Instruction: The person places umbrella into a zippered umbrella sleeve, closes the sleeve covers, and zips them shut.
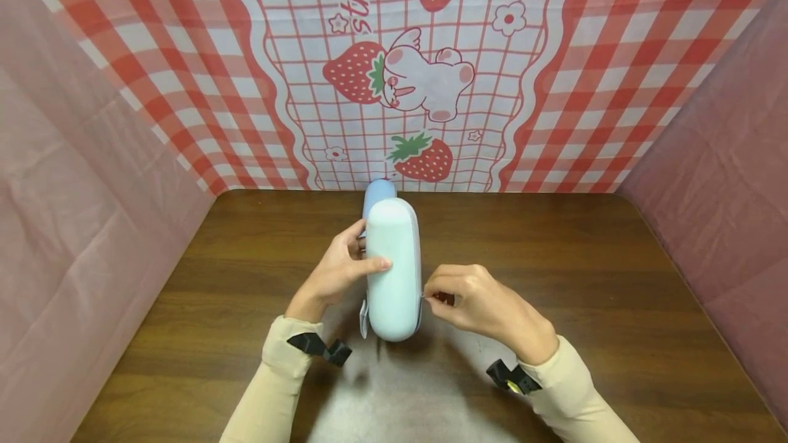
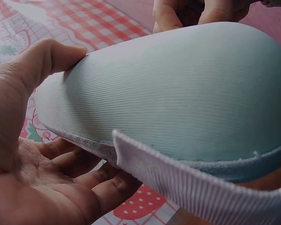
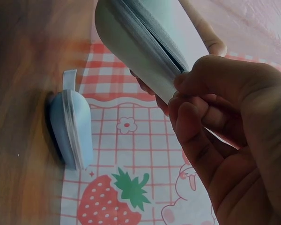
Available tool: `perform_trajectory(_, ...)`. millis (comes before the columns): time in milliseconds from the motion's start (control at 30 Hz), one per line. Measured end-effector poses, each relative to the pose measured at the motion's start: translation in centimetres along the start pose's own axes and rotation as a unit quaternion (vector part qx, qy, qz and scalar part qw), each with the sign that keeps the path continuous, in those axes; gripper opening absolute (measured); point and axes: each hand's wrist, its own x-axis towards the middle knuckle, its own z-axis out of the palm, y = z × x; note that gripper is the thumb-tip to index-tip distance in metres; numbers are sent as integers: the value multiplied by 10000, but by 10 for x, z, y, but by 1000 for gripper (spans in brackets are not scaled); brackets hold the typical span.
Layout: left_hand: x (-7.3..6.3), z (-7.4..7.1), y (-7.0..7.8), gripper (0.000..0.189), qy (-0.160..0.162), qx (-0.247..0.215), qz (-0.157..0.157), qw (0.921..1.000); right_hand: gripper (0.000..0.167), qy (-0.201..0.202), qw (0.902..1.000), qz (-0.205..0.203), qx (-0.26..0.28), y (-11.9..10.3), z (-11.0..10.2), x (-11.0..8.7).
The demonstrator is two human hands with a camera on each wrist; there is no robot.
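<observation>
A pale mint-green zippered case (image 1: 394,299), long with rounded ends, is held up over the table. My left hand (image 1: 335,269) grips it from the left, thumb on the upper face and fingers underneath. On the right side, my right hand (image 1: 480,303) pinches at the zipper between thumb and index finger; the fingertips cover the pull. In the right wrist view the zipper (image 3: 147,37) runs along the case's edge, with a narrow dark gap close to my fingertips. A ribbed fabric loop (image 2: 178,183) sticks out from the opposite edge in the left wrist view.
A smaller light-blue zippered case (image 3: 77,129) with a loop stands behind the green one, near the table's back edge. The wooden table (image 1: 554,245) meets a strawberry-print cloth (image 1: 431,87) at the back. Pink cloth walls (image 1: 80,190) flank both sides.
</observation>
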Motion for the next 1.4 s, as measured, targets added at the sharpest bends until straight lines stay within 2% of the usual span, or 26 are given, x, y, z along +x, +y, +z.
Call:
perform_trajectory(233,1,-1,-1,81,225,-103,143,9996,25,26,10000,-39,40,0,0,0)
perform_trajectory(600,0,-3,-1,75,312,-236,298,9988,25,-29,10000,-93,6,0,-1,2)
perform_trajectory(1400,0,-4,4,74,459,-224,285,9983,24,-162,9998,40,60,-1,-1,0)
